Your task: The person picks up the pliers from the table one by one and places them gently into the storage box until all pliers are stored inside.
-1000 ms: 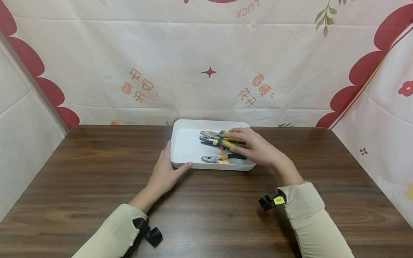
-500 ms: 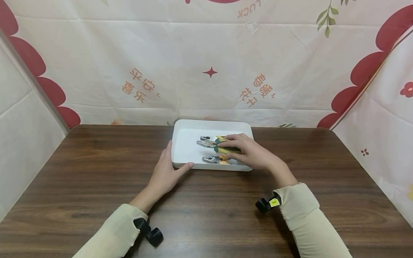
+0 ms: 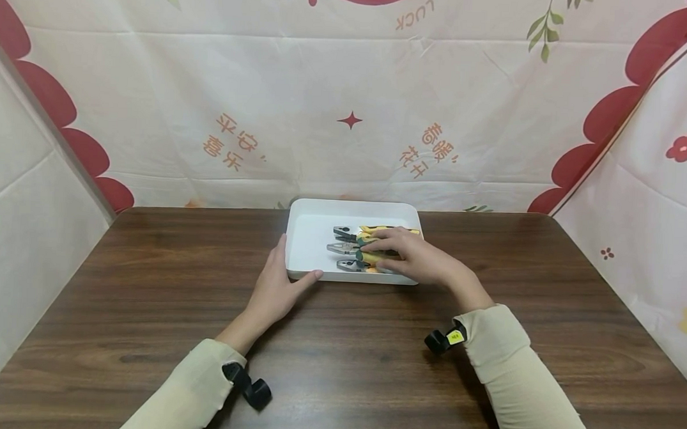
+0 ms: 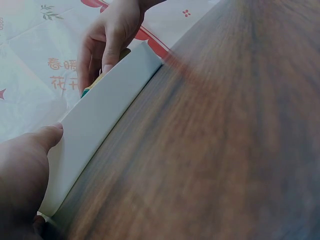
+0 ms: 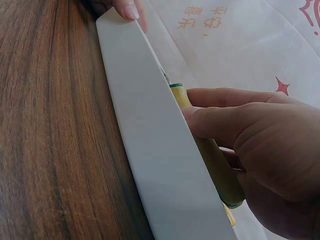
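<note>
A shallow white tray stands at the table's far edge. My left hand holds its front left corner, fingers along the left side and thumb on the front wall. Inside the tray my right hand grips pliers with yellow and green handles, their metal jaws pointing left. In the right wrist view, thumb and fingers pinch the yellow handle. Behind them lie dark-jawed pliers with yellow handles. Orange-handled pliers lie along the front wall, partly hidden by the hand.
The dark wood table spreads out in front of the tray. A printed white cloth hangs directly behind, with more cloth on both sides. Each wrist carries a small black camera.
My right hand has brought the gripped pliers leftward, then toward the front, between the other two. More of the rear pliers' handles shows now. The left hand stays on the tray corner.
</note>
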The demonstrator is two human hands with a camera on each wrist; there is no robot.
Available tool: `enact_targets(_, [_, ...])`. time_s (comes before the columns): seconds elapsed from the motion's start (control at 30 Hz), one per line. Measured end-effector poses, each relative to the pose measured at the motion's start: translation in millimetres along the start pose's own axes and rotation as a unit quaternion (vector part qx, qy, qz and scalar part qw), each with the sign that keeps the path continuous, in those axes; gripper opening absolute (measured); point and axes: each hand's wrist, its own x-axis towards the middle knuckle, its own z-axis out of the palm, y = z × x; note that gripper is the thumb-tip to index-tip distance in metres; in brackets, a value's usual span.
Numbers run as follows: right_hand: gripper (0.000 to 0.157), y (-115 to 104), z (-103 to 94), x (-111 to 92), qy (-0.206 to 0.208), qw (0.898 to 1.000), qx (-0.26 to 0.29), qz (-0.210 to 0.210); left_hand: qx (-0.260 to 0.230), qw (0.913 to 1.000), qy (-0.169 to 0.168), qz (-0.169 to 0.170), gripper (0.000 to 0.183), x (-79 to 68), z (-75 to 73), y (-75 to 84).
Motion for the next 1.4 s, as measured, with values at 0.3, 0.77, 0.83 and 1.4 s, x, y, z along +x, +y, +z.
enact_targets(0.3, [0.036, 2.1, 1.3, -0.6, -0.003, 1.000, -0.001, -0.016, 0.001, 1.0000, 0.000, -0.002, 0.108, 0.0, 0.0, 0.0])
enact_targets(0.77, [0.033, 1.4, 2.2, 0.0, -0.009, 1.000, -0.022, -0.019, 0.004, 0.9999, 0.009, 0.010, 0.109, 0.6, 1.4, -1.2])
enact_targets(0.83, [0.032, 1.5, 1.6, -0.7, -0.010, 0.999, -0.025, -0.019, 0.003, 0.9999, 0.009, 0.010, 0.109, 0.5, 1.4, -1.4])
enact_targets(1.4, [0.027, 0.4, -1.2, -1.3, -0.027, 1.000, -0.011, -0.006, 0.000, 0.9999, 0.005, 0.012, 0.108, 0.3, 0.6, -2.3])
